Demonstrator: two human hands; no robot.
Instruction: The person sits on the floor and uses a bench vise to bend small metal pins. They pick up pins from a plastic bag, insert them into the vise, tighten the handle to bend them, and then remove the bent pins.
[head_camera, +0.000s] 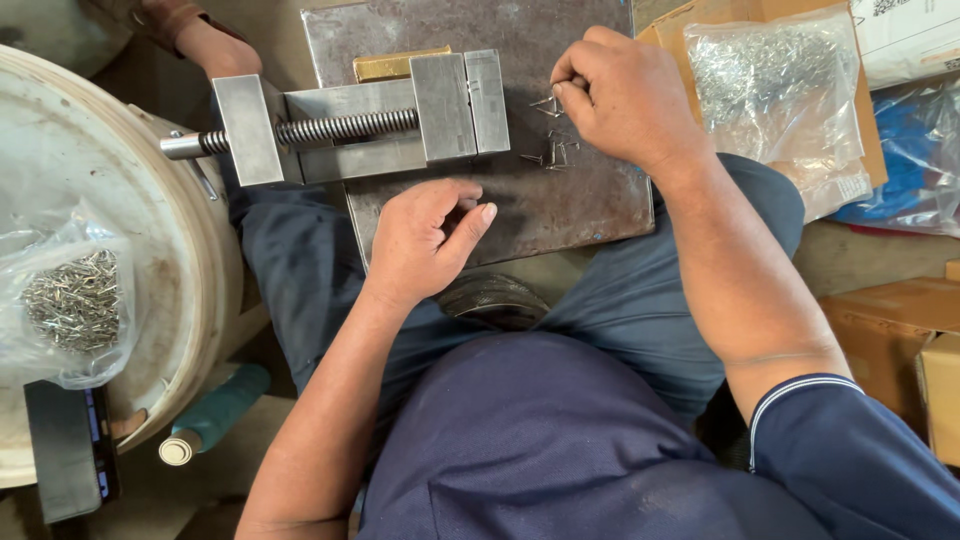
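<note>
From the head camera we look down at a rusty metal plate (590, 200) that lies across the person's lap. A gray steel vise (370, 120) sits on the plate near its far left corner, with its long screw sticking out past the left edge. A small yellow block (395, 64) lies just behind the vise.

The right hand (625, 95) is over the far right part of the plate. Its fingers are pinched together on a small bent wire piece (548, 104). A few more little wire pieces (555, 152) lie on the plate just below that hand, right beside the vise.

The left hand (425, 240) rests on the near edge of the plate, close to the vise. Its fingers are curled in with the thumb pressed to them. We cannot tell if anything is inside.

To the left, a clear bag of tiny metal pieces (70, 300) lies on a big white bucket lid (170, 260). To the right, another clear bag of metal pieces (775, 85) lies on a brown cardboard box (870, 130).
</note>
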